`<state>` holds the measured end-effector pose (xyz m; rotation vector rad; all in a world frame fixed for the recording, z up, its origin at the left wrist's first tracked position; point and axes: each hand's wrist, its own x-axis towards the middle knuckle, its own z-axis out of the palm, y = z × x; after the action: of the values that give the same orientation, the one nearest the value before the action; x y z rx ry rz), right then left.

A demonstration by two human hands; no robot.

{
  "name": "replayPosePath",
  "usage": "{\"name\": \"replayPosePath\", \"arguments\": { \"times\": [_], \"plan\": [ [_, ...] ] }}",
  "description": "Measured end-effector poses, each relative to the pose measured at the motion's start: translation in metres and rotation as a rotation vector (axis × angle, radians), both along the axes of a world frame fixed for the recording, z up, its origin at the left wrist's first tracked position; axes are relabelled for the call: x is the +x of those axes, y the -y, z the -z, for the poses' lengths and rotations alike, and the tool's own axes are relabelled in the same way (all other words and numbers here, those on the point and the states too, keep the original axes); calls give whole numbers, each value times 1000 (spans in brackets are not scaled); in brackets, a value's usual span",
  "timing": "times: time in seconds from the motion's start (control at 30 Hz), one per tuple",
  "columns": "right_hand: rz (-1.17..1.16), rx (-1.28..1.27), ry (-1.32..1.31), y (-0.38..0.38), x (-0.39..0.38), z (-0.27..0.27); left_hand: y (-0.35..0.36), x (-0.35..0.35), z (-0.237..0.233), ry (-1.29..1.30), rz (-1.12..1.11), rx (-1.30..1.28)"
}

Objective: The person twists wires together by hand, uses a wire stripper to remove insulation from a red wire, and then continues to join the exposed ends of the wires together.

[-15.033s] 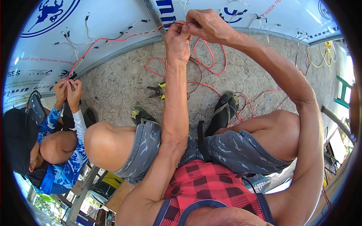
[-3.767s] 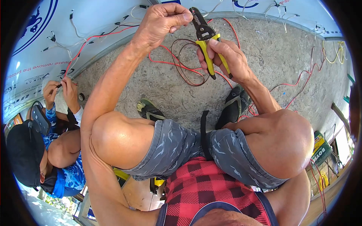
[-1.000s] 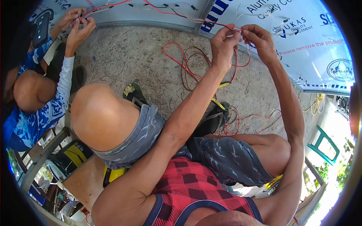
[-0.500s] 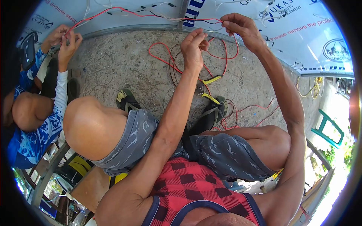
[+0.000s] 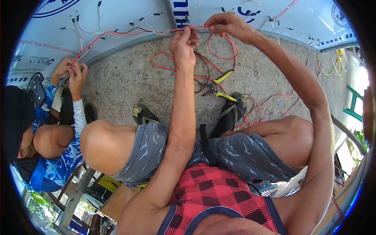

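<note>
A red and black wire [image 5: 129, 33] runs along the lower edge of the blue-white panel. My left hand [image 5: 185, 49] pinches it near the dark panel seam, fingers closed. Just to the right, my right hand [image 5: 231, 28] is also closed, holding the red wire between thumb and fingertips. From there a loop of red wire [image 5: 236, 53] hangs toward the floor. Short white leads with black ends [image 5: 80, 35] stick out from the panel above the wire. Yellow-handled pliers [image 5: 214, 88] lie on the concrete below my hands, beside my foot.
At the left a co-worker squats, the co-worker's hands [image 5: 72, 69] pinching the same wire's far end. More red wire [image 5: 250, 113] lies tangled by my right foot. A yellow cable coil [image 5: 339, 62] hangs at the right, above a green plastic frame [image 5: 353, 103].
My left hand has moved up to the wire and now pinches it. My right hand has come closer to the left one. The view has shifted.
</note>
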<state>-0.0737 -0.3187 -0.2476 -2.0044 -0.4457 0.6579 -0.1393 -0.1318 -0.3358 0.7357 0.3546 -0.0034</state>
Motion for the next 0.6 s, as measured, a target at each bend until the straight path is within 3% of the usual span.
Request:
{"name": "replayPosePath", "arguments": {
  "times": [0.2,0.33,0.43,0.5,0.6],
  "plan": [
    [73,27,-231,-1,-27,46,5,-26,12,-113,86,35],
    [93,7,-217,-2,-37,58,7,-28,34,-152,85,64],
    [65,-97,-18,-1,-36,74,5,-27,40,-158,94,87],
    [85,-164,456,-1,-39,75,6,-27,39,-158,101,81],
    [227,-127,331,-11,-35,52,6,-26,38,-141,83,79]
  ]
}}
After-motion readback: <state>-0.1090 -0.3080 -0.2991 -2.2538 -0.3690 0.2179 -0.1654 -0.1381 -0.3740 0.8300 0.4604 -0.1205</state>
